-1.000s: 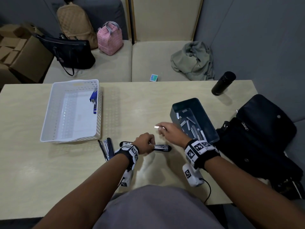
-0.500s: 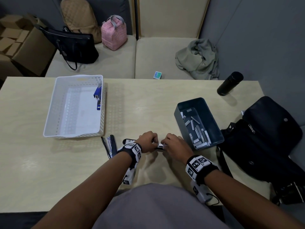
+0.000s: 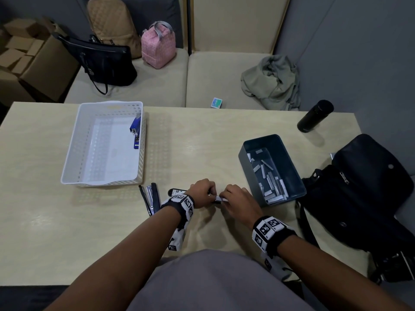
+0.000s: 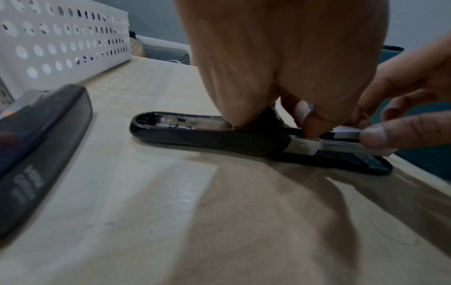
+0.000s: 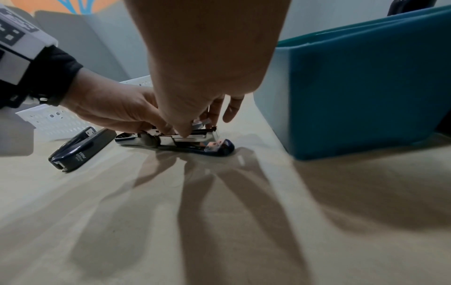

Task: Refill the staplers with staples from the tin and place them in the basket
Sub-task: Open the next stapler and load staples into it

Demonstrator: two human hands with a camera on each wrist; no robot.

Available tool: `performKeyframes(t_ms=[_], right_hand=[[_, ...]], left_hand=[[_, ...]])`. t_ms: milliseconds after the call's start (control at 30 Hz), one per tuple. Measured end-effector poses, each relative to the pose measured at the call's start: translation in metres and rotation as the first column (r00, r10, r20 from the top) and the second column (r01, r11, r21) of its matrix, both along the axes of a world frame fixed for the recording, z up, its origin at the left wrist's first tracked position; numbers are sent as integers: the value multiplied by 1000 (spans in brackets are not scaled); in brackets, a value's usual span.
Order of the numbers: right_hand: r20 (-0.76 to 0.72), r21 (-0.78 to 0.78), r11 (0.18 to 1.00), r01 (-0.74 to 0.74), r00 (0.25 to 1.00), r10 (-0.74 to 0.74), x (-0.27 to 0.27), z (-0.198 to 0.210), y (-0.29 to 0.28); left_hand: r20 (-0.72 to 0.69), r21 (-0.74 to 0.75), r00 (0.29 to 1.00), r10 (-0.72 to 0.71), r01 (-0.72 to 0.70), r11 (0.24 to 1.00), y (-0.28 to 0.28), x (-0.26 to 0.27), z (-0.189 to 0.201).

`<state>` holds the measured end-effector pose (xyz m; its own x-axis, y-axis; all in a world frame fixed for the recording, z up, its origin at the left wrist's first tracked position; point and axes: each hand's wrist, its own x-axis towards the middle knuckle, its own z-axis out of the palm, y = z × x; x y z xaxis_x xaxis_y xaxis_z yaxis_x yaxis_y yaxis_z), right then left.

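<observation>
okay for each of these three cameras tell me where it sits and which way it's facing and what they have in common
Head: above, looking forward and down at the table, basket and tin; both forearms and hands show.
Left wrist: low, along the left hand toward the opened stapler.
Right wrist: low, along the right hand at the same stapler; the left hand shows too.
Shared: all see the opened stapler and both hands.

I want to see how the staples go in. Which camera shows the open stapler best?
The left wrist view: the open stapler lies close and sharp, lid folded back, left hand holding it, right hand pinching a staple strip onto its rail. The right wrist view shows it smaller. In the head view, hands mostly hide it.
</observation>
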<state>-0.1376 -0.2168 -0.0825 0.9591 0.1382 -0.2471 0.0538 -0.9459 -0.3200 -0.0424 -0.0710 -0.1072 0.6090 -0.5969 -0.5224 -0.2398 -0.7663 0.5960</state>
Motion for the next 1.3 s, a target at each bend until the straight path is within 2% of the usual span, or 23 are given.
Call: performKeyframes(t_ms=[533, 700, 1033, 1300], right_hand=[[-30, -103, 995, -2, 1000, -1, 6, 11, 2], [-72, -55, 997, 45, 996, -49, 9, 13, -1], [-179, 53, 969, 240, 957, -227, 7, 6, -11], [-180, 58, 961, 271, 949, -257, 10, 0, -15]], left_hand=[[12, 5, 1000, -6, 6, 1000, 0, 0, 2], [15, 4, 1000, 4, -4, 1000, 0, -1, 3], [-1, 2, 1000, 15, -15, 1000, -1, 0, 1], [-35, -20, 998, -53, 53, 998, 7, 2, 7]])
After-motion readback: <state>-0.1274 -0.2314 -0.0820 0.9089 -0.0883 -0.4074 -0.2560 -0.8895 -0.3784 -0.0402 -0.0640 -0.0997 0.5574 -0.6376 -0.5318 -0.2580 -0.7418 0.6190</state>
